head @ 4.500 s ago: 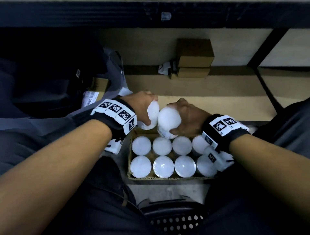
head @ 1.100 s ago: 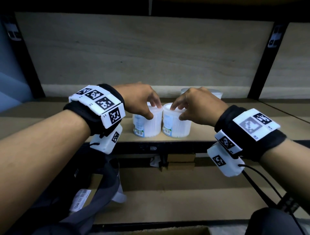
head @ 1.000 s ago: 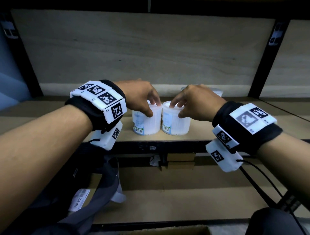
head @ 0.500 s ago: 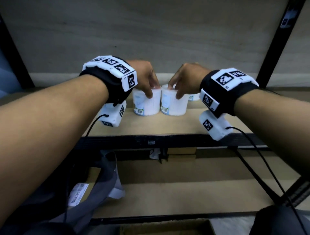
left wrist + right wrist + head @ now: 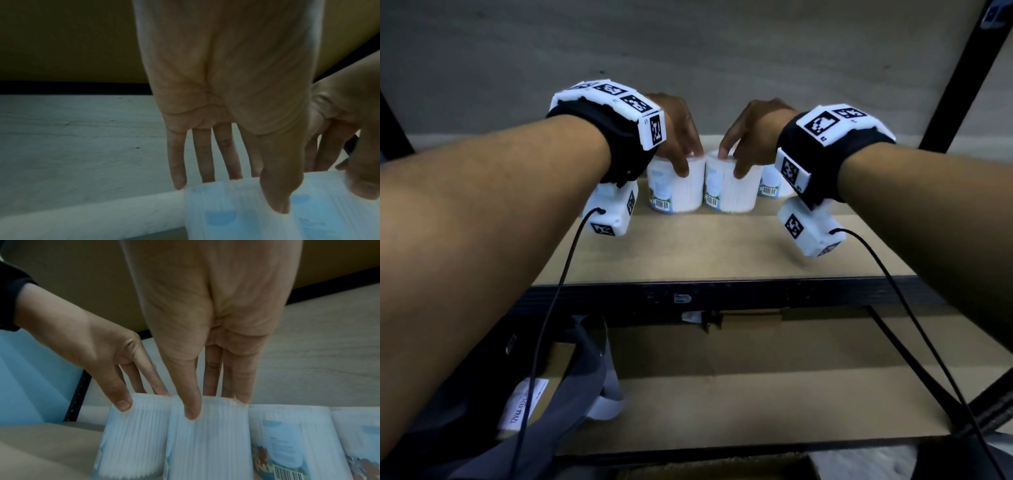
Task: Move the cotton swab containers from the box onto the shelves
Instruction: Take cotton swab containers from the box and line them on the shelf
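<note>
Two white cotton swab containers stand side by side on the upper shelf. My left hand grips the left container from above, thumb on its front wall and fingers behind the lid. My right hand holds the right container the same way. In the left wrist view the thumb presses the left container. In the right wrist view my thumb lies on the right container, with the left container beside it. A strip of the cardboard box shows at the bottom edge.
Another container stands just right of my right hand, and a further one beyond it. A black rail fronts the shelf, a black upright rises at right. The lower shelf holds small cartons and a grey bag.
Both hands lifted a container each from the box onto the upper shelf. Over the last second they slid the pair deeper, level with the container at right.
</note>
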Available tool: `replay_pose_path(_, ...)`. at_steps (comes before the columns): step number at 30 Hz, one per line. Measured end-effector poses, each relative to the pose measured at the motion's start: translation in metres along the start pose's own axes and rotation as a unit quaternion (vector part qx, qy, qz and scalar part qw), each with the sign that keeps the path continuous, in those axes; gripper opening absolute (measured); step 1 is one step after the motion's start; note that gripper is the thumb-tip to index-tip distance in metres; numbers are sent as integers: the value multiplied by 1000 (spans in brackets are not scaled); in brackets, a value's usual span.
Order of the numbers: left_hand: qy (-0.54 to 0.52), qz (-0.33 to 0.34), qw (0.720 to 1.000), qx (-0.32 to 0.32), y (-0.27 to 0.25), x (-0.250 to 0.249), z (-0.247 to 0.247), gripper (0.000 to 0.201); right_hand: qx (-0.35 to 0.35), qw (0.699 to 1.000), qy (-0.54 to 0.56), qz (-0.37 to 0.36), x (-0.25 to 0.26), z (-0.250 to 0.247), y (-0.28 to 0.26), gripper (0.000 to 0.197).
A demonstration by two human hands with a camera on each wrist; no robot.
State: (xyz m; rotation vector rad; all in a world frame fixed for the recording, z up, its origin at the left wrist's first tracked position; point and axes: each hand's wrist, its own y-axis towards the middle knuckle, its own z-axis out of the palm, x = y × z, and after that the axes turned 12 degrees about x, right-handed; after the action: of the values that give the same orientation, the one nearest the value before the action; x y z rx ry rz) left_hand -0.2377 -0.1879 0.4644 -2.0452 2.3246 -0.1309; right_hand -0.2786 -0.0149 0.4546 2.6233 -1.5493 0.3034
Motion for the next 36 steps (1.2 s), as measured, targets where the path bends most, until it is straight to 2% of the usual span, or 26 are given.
replay_pose_path(8,11,-19,999,-41,18,2,4,42,-3,1000,0,-15,-7,-1,21,39)
replay_pose_path(31,-20,-23,998,-49,50,11,7,45,-40,999,-23,-19,-15,6,62,40)
replay_pose_path(36,-12,-25,999,-44,46,10,9,46,-19,999,-12,-26,-19,3,60,41)
